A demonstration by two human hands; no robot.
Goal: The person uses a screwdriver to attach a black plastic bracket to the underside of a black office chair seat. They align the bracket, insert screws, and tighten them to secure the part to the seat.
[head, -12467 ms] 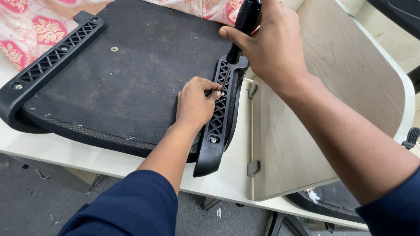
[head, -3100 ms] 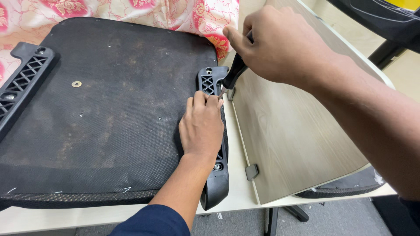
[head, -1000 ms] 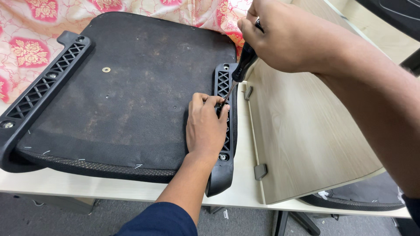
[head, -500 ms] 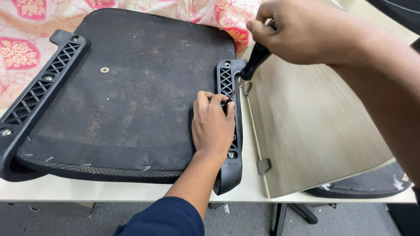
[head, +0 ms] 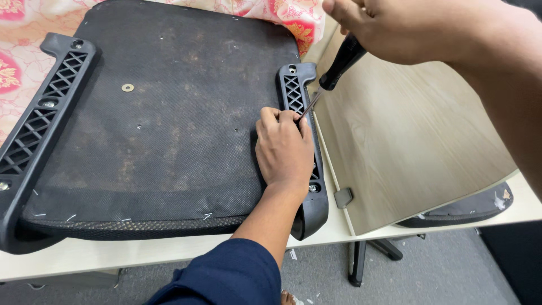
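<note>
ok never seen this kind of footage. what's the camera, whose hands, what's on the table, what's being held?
There is no machine here: a person works with two bare hands, filmed by one camera worn on the head, looking down. On the pale table lies a black chair seat, underside up, with a black latticed bracket along each side. The left hand rests on the right-side bracket, fingers at the spot where the tool meets it. The right hand has a grip on a black-handled screwdriver, its tip down at that bracket. A wood-grain panel lies to the right, a floral cloth behind the seat.
</note>
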